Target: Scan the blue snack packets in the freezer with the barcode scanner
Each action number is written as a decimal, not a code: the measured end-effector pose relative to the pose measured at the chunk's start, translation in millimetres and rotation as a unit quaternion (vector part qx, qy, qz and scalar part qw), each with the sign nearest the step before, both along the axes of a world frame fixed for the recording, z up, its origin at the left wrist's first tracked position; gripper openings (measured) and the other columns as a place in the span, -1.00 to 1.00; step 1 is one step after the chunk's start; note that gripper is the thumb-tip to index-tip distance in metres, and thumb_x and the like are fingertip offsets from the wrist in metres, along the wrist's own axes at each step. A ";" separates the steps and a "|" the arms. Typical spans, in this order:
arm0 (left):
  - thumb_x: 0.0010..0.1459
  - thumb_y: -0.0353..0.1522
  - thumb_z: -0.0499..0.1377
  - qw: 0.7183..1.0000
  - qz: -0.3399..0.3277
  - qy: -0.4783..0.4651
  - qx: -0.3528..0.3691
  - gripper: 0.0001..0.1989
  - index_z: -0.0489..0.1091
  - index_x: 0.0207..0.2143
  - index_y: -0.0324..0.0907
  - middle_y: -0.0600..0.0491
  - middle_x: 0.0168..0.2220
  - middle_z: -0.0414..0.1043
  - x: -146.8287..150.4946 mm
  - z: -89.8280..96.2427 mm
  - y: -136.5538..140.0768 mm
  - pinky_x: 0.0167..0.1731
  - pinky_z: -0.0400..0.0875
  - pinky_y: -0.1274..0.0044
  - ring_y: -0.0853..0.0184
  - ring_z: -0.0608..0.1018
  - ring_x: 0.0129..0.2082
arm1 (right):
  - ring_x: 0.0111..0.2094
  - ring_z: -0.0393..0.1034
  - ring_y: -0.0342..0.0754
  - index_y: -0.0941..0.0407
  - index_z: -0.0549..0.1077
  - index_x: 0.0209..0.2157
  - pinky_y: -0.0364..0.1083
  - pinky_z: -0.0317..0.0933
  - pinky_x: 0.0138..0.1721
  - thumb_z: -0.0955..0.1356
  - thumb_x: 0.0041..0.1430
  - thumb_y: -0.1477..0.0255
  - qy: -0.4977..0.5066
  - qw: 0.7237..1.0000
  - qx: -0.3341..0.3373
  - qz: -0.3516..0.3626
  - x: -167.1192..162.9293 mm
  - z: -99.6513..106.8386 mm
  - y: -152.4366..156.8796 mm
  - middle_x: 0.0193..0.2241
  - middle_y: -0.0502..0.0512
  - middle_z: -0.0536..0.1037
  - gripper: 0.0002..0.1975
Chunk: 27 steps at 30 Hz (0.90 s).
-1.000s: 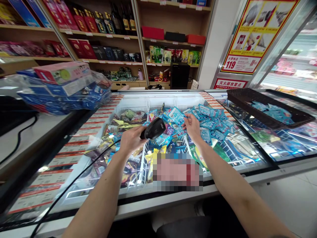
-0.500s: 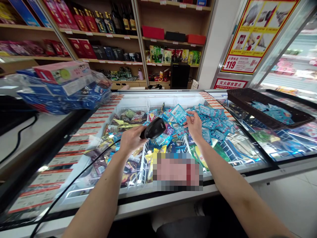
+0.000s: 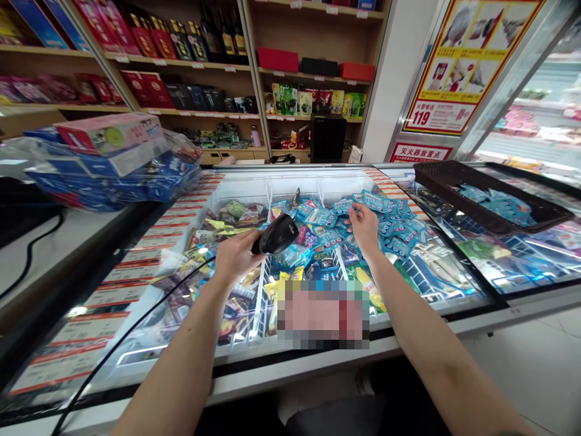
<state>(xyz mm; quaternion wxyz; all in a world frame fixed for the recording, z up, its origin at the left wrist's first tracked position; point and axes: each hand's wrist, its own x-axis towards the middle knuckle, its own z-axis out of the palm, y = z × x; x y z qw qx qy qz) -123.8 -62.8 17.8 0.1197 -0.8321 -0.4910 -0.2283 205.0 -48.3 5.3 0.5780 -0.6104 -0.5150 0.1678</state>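
Observation:
My left hand is wrapped round a black handheld barcode scanner, its head pointing right over the freezer. A black cable trails from it to the lower left. My right hand is over the pile, thumb and fingers pinched at the right edge of a small blue packet; the fingertips are partly hidden. Several more blue packets are heaped to its right, and one blue packet lies to its left. Under both hands is a chest freezer of bagged goods, split by white wire dividers.
A brown plastic basket with blue packets rests at the right. Plastic-wrapped boxes are stacked at the left. Price labels line the freezer's sides. A pixelated patch hides part of the front. Stocked shelves stand behind.
The packet my right hand held up has come down onto the pile at its left. My right hand has shifted slightly right to another blue packet. The scanner stays in my left hand.

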 end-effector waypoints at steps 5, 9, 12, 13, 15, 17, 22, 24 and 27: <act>0.01 -0.20 0.10 1.000 0.002 -0.014 0.012 -0.65 0.40 -0.15 -0.11 0.04 -0.22 0.51 -3.1 -0.8 1.5 -0.42 0.27 0.54 0.23 0.52 -0.24 | -0.40 0.45 0.00 0.19 0.41 -0.10 -0.01 0.28 -0.22 0.30 0.10 0.18 -0.129 0.991 -0.012 -0.041 1.5 1.3 -0.5 -0.41 0.14 0.55 -0.57; 0.03 -0.19 0.09 1.000 -0.006 -0.012 0.023 -0.65 0.39 -0.14 -0.11 0.05 -0.23 0.51 -3.7 -1.3 1.7 -0.42 0.27 0.55 0.24 0.53 -0.24 | -0.24 0.40 0.07 0.21 0.39 -0.06 0.01 0.21 -0.14 0.29 0.13 0.21 -0.228 0.971 -0.022 -0.075 -0.1 2.4 -2.1 -0.36 0.20 0.52 -0.57; 0.03 -0.19 0.09 0.999 -0.005 -0.009 0.032 -0.66 0.40 -0.16 -0.12 0.04 -0.24 0.52 -3.5 -2.4 1.0 -0.42 0.27 0.55 0.25 0.53 -0.26 | -0.20 0.35 0.07 0.20 0.37 -0.05 -0.01 0.20 -0.17 0.26 0.17 0.21 -0.267 0.959 -0.024 -0.090 -3.1 3.9 -5.2 -0.25 0.26 0.47 -0.58; 0.03 -0.19 0.09 0.999 -0.006 -0.011 0.036 -0.66 0.41 -0.16 -0.13 0.04 -0.24 0.52 -3.6 -3.0 1.0 -0.42 0.27 0.55 0.25 0.53 -0.26 | -0.21 0.35 0.07 0.19 0.37 -0.04 -0.01 0.20 -0.19 0.25 0.18 0.21 -0.275 0.956 -0.026 -0.097 -4.2 5.0 -6.6 -0.21 0.27 0.45 -0.58; 0.02 -0.19 0.10 0.999 -0.008 -0.015 0.044 -0.65 0.41 -0.16 -0.13 0.04 -0.24 0.52 -4.4 -4.3 1.6 -0.41 0.28 0.55 0.25 0.53 -0.26 | -0.23 0.35 0.06 0.16 0.35 -0.02 -0.03 0.19 -0.22 0.24 0.19 0.20 -0.289 0.950 -0.031 -0.116 -6.4 8.2 -9.9 -0.17 0.28 0.42 -0.58; 0.02 -0.20 0.10 0.999 -0.006 -0.017 0.049 -0.65 0.41 -0.15 -0.13 0.03 -0.23 0.52 -6.5 -5.2 3.2 -0.40 0.29 0.55 0.26 0.53 -0.25 | -0.25 0.36 0.05 0.14 0.35 -0.01 -0.04 0.18 -0.26 0.23 0.21 0.20 -0.301 0.944 -0.040 -0.131 -8.4 11.9 -13.2 -0.14 0.28 0.40 -0.59; 0.01 -0.18 0.12 0.998 0.037 -0.018 0.039 -0.61 0.40 -0.11 -0.12 0.03 -0.16 0.50 -22.1 -3.3 7.3 -0.36 0.30 0.54 0.23 0.52 -0.20 | -0.19 0.33 0.06 0.11 0.39 -0.06 -0.05 0.17 -0.24 0.18 0.26 0.26 -0.349 0.933 -0.009 -0.090 -15.4 14.6 -18.2 -0.17 0.22 0.41 -0.67; 0.00 -0.17 0.13 0.998 0.062 -0.007 0.023 -0.59 0.38 -0.08 -0.10 0.04 -0.15 0.50 -33.0 -1.6 5.3 -0.37 0.30 0.53 0.22 0.52 -0.19 | -0.17 0.30 0.04 0.11 0.41 -0.11 -0.05 0.17 -0.19 0.17 0.27 0.30 -0.372 0.927 0.019 -0.044 -20.6 11.8 -19.1 -0.21 0.19 0.43 -0.70; -0.02 -0.20 0.14 0.995 0.095 0.007 0.013 -0.57 0.37 -0.07 -0.09 0.04 -0.13 0.49 -50.1 -1.3 -2.4 -0.39 0.28 0.53 0.21 0.52 -0.18 | -0.18 0.29 0.02 0.10 0.44 -0.15 -0.03 0.15 -0.12 0.18 0.27 0.33 -0.403 0.913 0.048 0.039 -31.1 6.4 -20.9 -0.27 0.16 0.45 -0.72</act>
